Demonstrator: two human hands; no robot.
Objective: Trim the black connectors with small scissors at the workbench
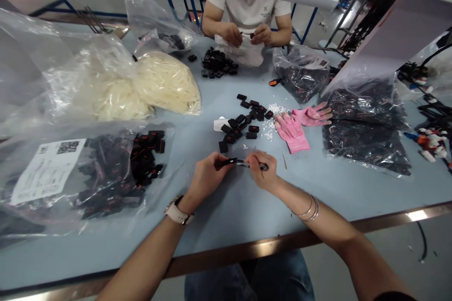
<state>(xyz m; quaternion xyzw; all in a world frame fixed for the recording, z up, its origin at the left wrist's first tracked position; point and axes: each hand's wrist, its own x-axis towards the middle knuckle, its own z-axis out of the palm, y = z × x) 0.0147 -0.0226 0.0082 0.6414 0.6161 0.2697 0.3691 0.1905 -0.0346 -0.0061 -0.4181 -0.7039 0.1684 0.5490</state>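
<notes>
Head view: a small black piece (226, 162) sits in the gap between the person's two hands, at the fingertips of the left hand (209, 175) and leftward of the right hand (262, 171). Its long axis appears to run sideways, roughly in line with a slim, partly shiny tool (243, 163) that reaches toward it from the right. The tool's tip meets or nearly meets the right end of the piece; whether they truly touch is too fine to tell. The left hand is the nearer one to the piece, pinching it between thumb and fingers with no visible gap. The right hand is curled around the tool, whose rounded end shows at the far right of that grip.

Just beyond both grips lie loose black pieces (230, 138), with white bits (269, 135) scattered farther to the right, beside pink gloves (292, 134). A thin brown stick (284, 162) rests just right of the right hand. Leftward of the left hand, well apart from it, lies a clear bag (106, 169) of similar black pieces.
</notes>
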